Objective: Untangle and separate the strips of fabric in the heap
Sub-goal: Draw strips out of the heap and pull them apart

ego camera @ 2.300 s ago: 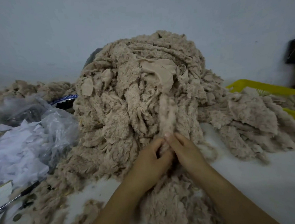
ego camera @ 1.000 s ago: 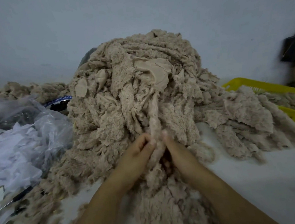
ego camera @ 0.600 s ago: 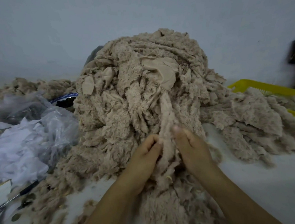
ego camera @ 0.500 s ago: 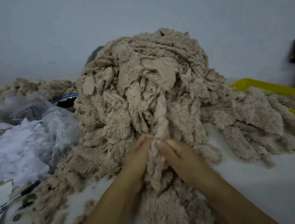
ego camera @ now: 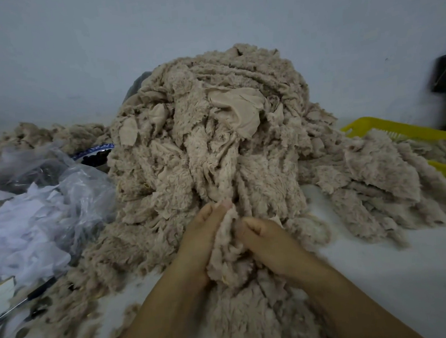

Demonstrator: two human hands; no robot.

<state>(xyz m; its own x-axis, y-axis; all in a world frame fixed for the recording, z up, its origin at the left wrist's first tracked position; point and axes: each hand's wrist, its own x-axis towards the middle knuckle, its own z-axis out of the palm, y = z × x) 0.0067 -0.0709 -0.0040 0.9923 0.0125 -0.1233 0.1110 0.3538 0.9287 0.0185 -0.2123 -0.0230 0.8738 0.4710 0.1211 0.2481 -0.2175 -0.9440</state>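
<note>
before the heap (ego camera: 213,132), left hand (ego camera: 198,240) and right hand (ego camera: 270,245) — fingers (ego camera: 251,226) curled — grip one fuzzy strip (ego camera: 225,235).

Head-worn wide-angle view, looking forward and down, close over table (ego camera: 385,276), edges perhaps blurred

One fabric heap (ego camera: 214,142), one left hand (ego camera: 199,240), one right hand (ego camera: 272,246), one yellow basket (ego camera: 389,129), one plastic bag (ego camera: 79,185).
</note>
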